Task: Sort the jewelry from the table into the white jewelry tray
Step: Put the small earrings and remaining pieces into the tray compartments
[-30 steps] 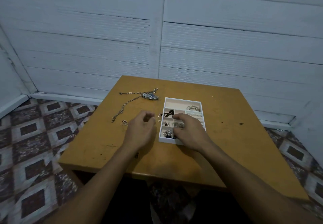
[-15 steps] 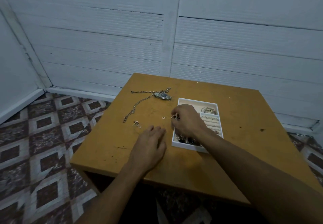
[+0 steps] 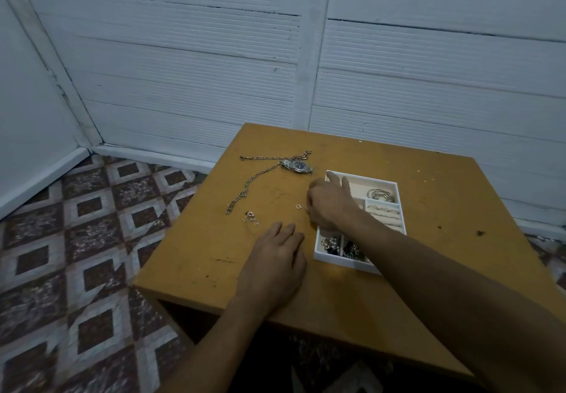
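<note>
The white jewelry tray (image 3: 395,184) sits on the orange table (image 3: 428,239), holding rings, bangles and dark pieces in its compartments. My right hand (image 3: 329,205) hovers at the tray's left edge, fingers spread, nothing visible in it. Just left of it lies a small heart-shaped charm (image 3: 299,206). My left hand (image 3: 275,261) rests flat on the table near the front, empty. Further left lie a small earring cluster (image 3: 250,216), a long silver chain (image 3: 245,190) and a silver watch (image 3: 297,166).
The table stands against a white panelled wall (image 3: 275,71). Patterned floor tiles (image 3: 76,254) show to the left. The table's front edge (image 3: 214,307) is close to my forearms.
My right hand has left the tray's compartments and moved to its left edge near the heart charm. My left hand has lowered flat onto the table. The view has shifted left.
</note>
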Demonstrator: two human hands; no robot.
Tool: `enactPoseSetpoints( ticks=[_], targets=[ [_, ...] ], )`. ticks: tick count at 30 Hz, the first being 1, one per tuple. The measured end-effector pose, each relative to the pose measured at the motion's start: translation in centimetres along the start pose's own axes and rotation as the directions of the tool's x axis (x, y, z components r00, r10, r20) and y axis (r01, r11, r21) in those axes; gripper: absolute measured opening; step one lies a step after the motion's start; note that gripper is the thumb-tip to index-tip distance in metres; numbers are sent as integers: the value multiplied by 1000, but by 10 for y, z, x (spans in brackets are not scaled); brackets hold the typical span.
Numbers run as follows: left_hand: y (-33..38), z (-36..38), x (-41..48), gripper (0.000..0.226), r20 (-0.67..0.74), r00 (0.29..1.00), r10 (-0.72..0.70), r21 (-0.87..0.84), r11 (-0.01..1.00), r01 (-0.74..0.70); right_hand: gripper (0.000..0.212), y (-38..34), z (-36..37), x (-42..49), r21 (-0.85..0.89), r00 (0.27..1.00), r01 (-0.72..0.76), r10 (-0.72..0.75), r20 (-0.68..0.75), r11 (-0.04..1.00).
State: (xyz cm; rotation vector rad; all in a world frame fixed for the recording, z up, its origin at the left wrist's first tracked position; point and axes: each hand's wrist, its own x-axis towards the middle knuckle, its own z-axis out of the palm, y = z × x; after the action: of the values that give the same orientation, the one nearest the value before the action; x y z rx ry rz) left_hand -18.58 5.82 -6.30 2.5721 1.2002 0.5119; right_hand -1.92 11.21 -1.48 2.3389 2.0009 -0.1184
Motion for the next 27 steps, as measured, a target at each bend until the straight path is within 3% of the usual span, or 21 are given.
enactPoseSetpoints(
  ticks=[3,5,8,11,14,17,19,22,27],
  targets=[
    [0,0,0,58,-7,1000,-4,-8,1000,4,18,4,-2,-2,55,996,80,-77,-45,995],
    [-1,1,1,56,-12,1000,-5,-6,1000,5,12,6,-9,-6,267,983,116,-73,-166,957],
    [-1,0,0,54,-23,1000,-13,-20,1000,13,15,8,-25,-19,594,981,82,41,-190,800],
    [0,-2,-1,48,-9,1000,-19,-25,1000,19,15,12,-35,-32,744,984,51,96,-153,666],
    [1,-3,-1,44,8,1000,-30,-36,999,31,14,15,-40,-44,913,990,30,114,-84,406],
    [2,-6,3,41,14,996,-91,-119,989,92,11,18,-44,-58,974,991,1,130,-31,225],
    [7,-12,7,38,-7,979,-202,-270,943,192,9,22,-45,-66,989,990,-13,144,-8,145],
    [24,-26,16,35,-61,945,-322,-493,833,252,9,28,-45,-77,997,984,-21,179,7,76],
    [53,-33,34,23,-75,920,-384,-731,649,211,14,33,-42,-91,999,969,-28,246,37,-41]
  ],
)
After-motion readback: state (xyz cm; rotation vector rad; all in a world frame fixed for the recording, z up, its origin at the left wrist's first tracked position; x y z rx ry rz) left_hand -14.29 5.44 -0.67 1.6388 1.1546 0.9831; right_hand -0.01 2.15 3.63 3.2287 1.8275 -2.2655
